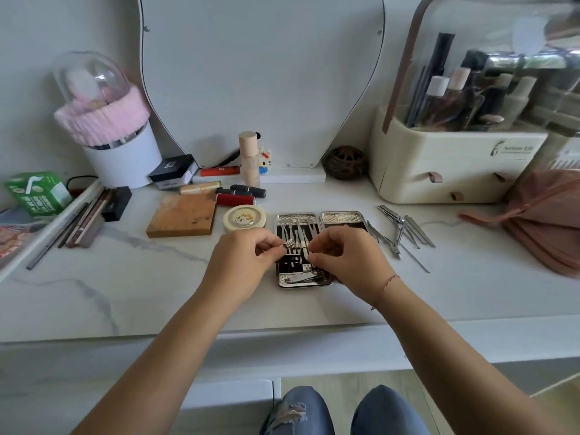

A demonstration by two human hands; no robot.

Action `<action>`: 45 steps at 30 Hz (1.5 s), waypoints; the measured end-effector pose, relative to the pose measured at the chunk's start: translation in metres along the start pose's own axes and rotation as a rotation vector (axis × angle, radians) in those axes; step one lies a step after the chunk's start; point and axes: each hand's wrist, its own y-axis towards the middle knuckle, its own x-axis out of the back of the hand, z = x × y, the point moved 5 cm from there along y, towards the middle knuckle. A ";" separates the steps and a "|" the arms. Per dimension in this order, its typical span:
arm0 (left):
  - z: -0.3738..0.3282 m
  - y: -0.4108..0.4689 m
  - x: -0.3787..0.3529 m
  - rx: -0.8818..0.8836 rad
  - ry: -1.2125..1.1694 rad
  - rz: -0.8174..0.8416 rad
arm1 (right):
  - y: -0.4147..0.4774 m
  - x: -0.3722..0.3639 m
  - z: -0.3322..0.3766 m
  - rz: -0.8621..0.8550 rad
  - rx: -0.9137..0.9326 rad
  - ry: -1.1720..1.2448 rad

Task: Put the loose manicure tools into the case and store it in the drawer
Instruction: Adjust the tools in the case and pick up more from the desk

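An open silver manicure case [343, 217] lies flat on the white marble vanity top, with several steel tools strapped in its left half. My left hand [241, 262] and my right hand [342, 259] hover over that half. Both pinch a small steel tool [296, 244] between fingertips, just above the case's straps. Several loose manicure tools [400, 229], among them a nail clipper and thin files, lie in a heap on the vanity top to the right of the case. A white drawer front [219, 403] shows below the vanity top's edge.
A wooden block [183, 218] and a round tin [244, 218] sit left of the case, with lipsticks behind. A cream cosmetics organizer [455, 164] stands at the back right, a pink pouch [546, 215] at far right. A mirror [260, 73] leans behind.
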 end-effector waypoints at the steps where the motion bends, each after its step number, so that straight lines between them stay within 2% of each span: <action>1: 0.003 0.000 0.002 0.016 -0.002 -0.023 | -0.001 0.001 -0.001 -0.007 0.015 -0.036; 8: 0.005 -0.004 -0.002 0.075 0.020 0.018 | -0.002 0.008 -0.007 -0.037 0.002 -0.041; 15: -0.004 0.000 -0.004 0.026 0.166 0.042 | -0.002 0.009 -0.007 -0.012 0.005 -0.026; 25: -0.008 0.001 -0.003 0.008 0.124 0.250 | -0.002 0.008 -0.009 -0.004 0.006 -0.036; 31: -0.014 0.002 -0.010 -0.045 0.220 0.181 | -0.002 0.006 -0.010 -0.008 0.015 -0.039; 34: -0.014 -0.003 -0.009 -0.129 0.232 0.107 | -0.003 0.006 -0.009 0.026 0.026 -0.040; 37: -0.010 -0.008 -0.009 -0.223 0.168 0.082 | -0.004 0.006 -0.008 0.066 0.042 -0.051; 40: -0.006 -0.012 -0.008 -0.217 0.069 0.097 | -0.004 0.007 -0.008 0.088 0.048 -0.048; 45: -0.010 -0.011 -0.011 -0.198 0.040 0.082 | -0.005 0.006 -0.007 0.091 0.069 -0.068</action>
